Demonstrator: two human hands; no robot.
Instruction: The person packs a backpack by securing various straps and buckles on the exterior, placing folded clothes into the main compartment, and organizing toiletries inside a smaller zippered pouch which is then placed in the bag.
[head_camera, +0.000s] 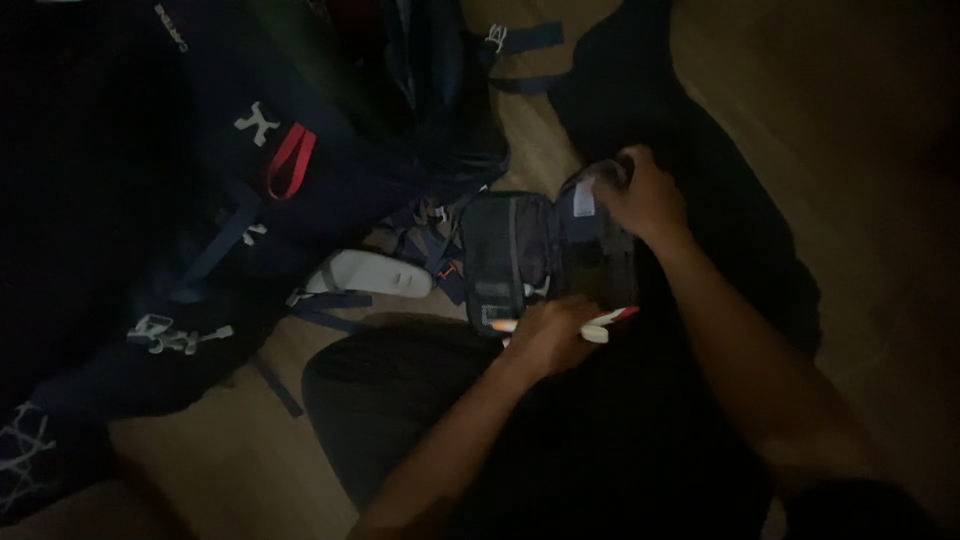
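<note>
- A small dark fabric pouch lies unzipped and spread open on the person's dark-clothed lap, near the middle of the wooden floor.
- The left hand is closed around a slim white tube with a red end and a second thin pale stick, both at the pouch's near edge; neither is inside yet, as far as the dim light shows.
- The right hand curls over the pouch's far right corner, pinching the flap with its pale label and holding it open.
- Judging by this, the pouch is open and steadied, and the items in hand are only at its mouth; stowing and zipping look undone.
- A large navy backpack with a red loop lies along the floor's left side, and a pale flat sandal sits just beside the pouch among loose straps.
</note>
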